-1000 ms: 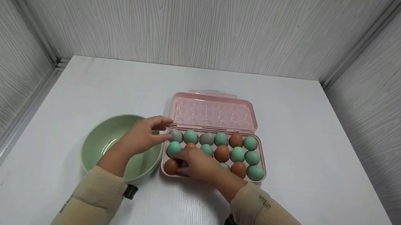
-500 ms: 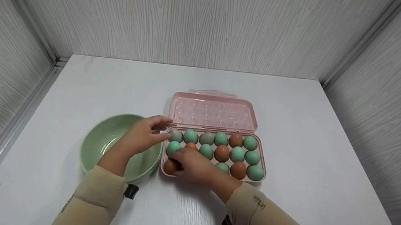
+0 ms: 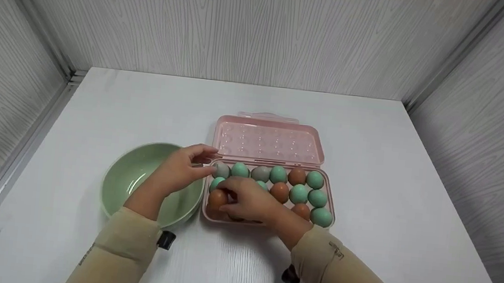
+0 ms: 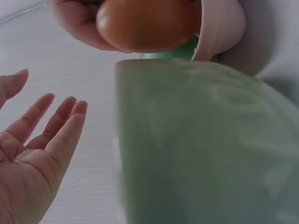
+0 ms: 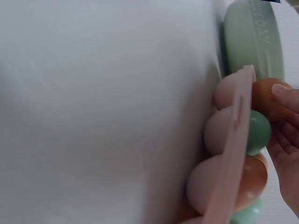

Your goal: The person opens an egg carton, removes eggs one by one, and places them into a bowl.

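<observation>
My right hand (image 3: 251, 200) pinches a brown egg (image 3: 217, 200) between thumb and fingers at the near left corner of a pink egg carton (image 3: 270, 139). In the left wrist view the egg (image 4: 147, 23) is raised above the carton's rim. Green, brown and greyish eggs fill the other visible cups; the hand hides some of them. My left hand (image 3: 179, 170) hovers over the right side of a light green bowl (image 3: 131, 167), fingers spread and holding nothing, its fingertips by the carton's left edge. In the left wrist view that hand (image 4: 37, 158) is loosely extended.
The carton's lid is folded back flat behind the egg rows. The bowl stands directly left of the carton on a white table (image 3: 391, 182). Grey wood-grain panels (image 3: 253, 30) enclose the back and both sides.
My right hand has risen slightly, lifting the brown egg out of the corner cup. My left hand stays in place.
</observation>
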{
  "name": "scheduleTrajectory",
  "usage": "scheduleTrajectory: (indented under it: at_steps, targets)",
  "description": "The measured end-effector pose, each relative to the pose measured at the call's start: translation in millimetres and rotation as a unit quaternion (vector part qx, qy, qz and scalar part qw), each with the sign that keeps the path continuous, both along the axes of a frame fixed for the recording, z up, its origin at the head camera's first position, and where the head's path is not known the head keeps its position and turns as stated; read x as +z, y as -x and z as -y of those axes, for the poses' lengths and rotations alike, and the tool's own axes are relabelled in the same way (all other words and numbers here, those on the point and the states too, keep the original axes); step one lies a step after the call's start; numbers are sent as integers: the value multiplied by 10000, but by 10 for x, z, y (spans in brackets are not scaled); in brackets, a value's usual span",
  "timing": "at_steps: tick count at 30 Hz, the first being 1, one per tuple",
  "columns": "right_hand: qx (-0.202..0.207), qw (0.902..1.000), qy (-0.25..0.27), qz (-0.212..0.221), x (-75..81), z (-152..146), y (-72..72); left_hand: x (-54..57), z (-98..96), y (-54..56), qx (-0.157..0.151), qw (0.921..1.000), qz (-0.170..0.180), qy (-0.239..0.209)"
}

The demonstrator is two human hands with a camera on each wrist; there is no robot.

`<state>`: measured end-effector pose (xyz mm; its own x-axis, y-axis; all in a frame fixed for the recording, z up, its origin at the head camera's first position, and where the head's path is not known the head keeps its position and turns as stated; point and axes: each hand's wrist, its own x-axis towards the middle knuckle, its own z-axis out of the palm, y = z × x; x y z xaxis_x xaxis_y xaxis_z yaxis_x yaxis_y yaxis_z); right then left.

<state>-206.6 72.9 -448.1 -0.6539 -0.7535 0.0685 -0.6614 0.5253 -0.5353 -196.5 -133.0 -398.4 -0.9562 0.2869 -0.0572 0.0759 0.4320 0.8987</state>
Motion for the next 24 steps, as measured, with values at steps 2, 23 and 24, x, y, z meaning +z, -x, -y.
scheduleTrajectory:
  at_steps: [2, 23, 24]
  targets:
    - [-145, 9998, 41, 101, 73, -30, 37, -3, -1, -1, -18, 10000, -2, -64]
    - [-727, 9887, 1131, 665, 882, -191, 291, 131, -221, 32, -140, 9965, -462, -688]
    - [-715, 9888, 1121, 682, 909, -182, 290, 142, -230, 36, -97, 9964, -489, -685]
